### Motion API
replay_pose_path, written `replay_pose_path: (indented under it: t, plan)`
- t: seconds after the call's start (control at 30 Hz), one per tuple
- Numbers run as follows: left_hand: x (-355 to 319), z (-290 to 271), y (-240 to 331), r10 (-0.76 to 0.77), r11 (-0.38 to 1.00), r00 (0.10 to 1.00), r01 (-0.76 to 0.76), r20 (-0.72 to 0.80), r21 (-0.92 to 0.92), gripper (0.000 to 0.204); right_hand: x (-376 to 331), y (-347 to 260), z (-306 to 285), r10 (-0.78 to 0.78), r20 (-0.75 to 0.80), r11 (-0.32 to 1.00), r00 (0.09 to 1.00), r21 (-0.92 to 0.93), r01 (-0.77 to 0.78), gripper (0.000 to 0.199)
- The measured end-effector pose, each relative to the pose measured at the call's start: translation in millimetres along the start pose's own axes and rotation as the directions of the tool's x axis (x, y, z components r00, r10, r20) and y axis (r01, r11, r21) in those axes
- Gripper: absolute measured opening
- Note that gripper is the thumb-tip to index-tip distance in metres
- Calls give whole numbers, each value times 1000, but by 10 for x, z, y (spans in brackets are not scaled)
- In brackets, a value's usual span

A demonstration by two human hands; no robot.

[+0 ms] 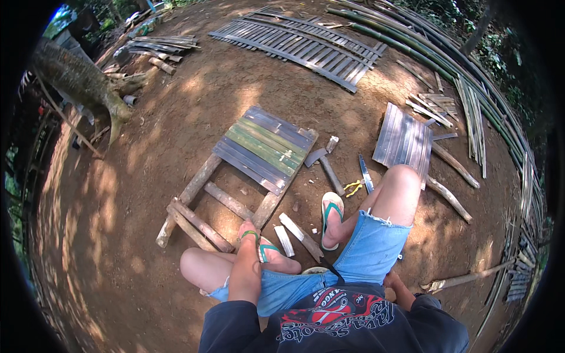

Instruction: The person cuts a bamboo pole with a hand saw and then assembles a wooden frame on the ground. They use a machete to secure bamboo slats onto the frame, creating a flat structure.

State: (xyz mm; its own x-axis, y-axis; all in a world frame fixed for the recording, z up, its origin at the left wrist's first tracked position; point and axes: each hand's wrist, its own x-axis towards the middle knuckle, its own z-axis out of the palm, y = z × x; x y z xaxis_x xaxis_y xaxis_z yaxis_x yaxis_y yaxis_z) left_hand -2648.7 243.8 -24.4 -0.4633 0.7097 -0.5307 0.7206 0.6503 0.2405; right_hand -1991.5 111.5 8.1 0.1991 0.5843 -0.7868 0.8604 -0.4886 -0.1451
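Observation:
My left hand [248, 227] is closed at the near end of a side pole of a wooden chair-like frame [265, 147], its fingers partly hidden. The frame lies on the soil, with dark and greenish slats across its far part and bare round poles at its near end. My right hand [390, 279] is down beside my right hip; the shorts hide its fingers and anything in them. Between my feet and the frame lie pale split wood pieces [300, 230]. A hatchet-like tool [331, 175], yellow-handled pliers [354, 187] and a long-bladed saw or knife [366, 173] lie beyond my right foot.
A smaller slatted panel [403, 144] with poles stands by my right knee. A large slatted panel [300, 44] lies farther off. Long bamboo poles [435, 56] curve along the right side. A tree trunk [76, 73] and stacked wood [162, 46] are at left.

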Motion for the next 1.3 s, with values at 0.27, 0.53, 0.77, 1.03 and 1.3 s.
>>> replay_pose_path:
  t: [0.27, 0.53, 0.77, 1.03, 1.3]
  plan:
    - [-87, 27, 351, -172, 985, 982, 172, 75, 5, 88, 36, -703, -644, -139, -55, 990, 989, -15, 138, 52]
    - [-90, -95, 1124, 113, 990, 948, -133, -298, -47, 98, 236, -900, -1121, -151, -120, 988, 981, 11, 153, 49]
    - [239, -277, 1230, 366, 930, 894, -338, -260, 146, 96, 808, -859, -982, -101, -121, 990, 987, 86, 112, 47]
    - [302, -285, 1259, 435, 895, 859, -379, -270, 233, 109, 1148, -634, -542, -42, -71, 992, 997, 115, 50, 44]
    - [331, -420, 1148, 376, 903, 909, -316, -178, 292, 115, 1689, -2623, -2342, -525, 3, 848, 851, 86, 522, 44]
